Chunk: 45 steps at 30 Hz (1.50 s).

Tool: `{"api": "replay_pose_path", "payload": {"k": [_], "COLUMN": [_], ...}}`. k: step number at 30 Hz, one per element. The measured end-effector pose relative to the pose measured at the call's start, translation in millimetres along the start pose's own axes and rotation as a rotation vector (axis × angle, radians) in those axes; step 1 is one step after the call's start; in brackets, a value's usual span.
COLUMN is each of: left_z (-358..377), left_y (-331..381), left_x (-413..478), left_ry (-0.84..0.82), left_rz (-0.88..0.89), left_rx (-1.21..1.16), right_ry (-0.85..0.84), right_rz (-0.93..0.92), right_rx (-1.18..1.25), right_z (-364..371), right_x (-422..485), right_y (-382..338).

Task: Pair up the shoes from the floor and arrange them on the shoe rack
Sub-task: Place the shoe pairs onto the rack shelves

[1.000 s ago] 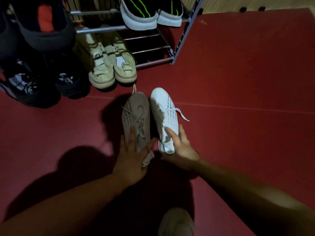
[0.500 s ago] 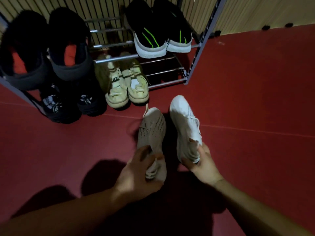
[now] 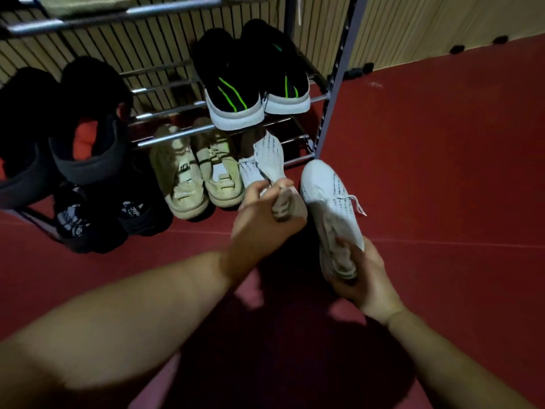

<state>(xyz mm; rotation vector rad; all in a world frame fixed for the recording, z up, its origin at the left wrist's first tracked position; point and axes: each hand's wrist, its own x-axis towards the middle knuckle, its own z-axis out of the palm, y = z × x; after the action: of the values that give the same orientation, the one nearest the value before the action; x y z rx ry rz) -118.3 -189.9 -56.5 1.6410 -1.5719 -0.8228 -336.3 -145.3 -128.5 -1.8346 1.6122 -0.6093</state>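
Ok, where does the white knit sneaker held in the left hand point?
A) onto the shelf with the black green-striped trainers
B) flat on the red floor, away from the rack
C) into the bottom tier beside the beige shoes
C: the left hand grips the white knit sneaker by the heel, its toe tucked in beside the beige shoes.

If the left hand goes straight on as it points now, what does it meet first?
The left hand, gripping a white shoe, probably meets the rack's lowest bars first; depth is unclear.
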Motion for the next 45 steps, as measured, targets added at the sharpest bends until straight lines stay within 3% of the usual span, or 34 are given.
{"api": "replay_pose_path", "payload": {"k": [2,8,14,17,19,23,28,32,39,43,45], "left_z": [7,10,22,17,4,-9,7,12,0,1,4], "left_y": [-3,-18,-33,-39,-44,-56,-55,-54,-59,-50,-50], "left_x": [26,89,94,100,106,112,115,125,118,116,115], "left_ry": [0.023,-0.226,-0.286,-0.335,-0.394,-0.372,-0.22,-0.224,-0.176,-0.178,-0.146], "left_rz": [0.0,-0.145,-0.175,0.014,0.108,0.14,0.042,-0.041,0.008,-0.009,-0.021], "left_rx": [0.059,0.506,0.769,1.137,1.228,1.171,0.958,0.876,0.792,0.793,0.793], "right_ry": [0.001,0.062,0.125,0.155,0.139,0.11,0.229,0.186,0.458,0.372,0.242], "right_rz": [0.009,-0.025,-0.224,-0.212,-0.199,-0.22,-0.267,-0.192,-0.372,-0.356,-0.318], "right_rx": [0.029,0.03,-0.01,-0.029,-0.091,-0.296,-0.534,-0.613,-0.836,-0.822,-0.754], "right_z": [9,21,21,17,12,10,7,12,26,15,5], "right_x": [3,20,54,65,70,75,103,127,128,163,190], "right_y": [6,4,-3,-2,2,-9,-39,-40,-45,-49,-66]}}
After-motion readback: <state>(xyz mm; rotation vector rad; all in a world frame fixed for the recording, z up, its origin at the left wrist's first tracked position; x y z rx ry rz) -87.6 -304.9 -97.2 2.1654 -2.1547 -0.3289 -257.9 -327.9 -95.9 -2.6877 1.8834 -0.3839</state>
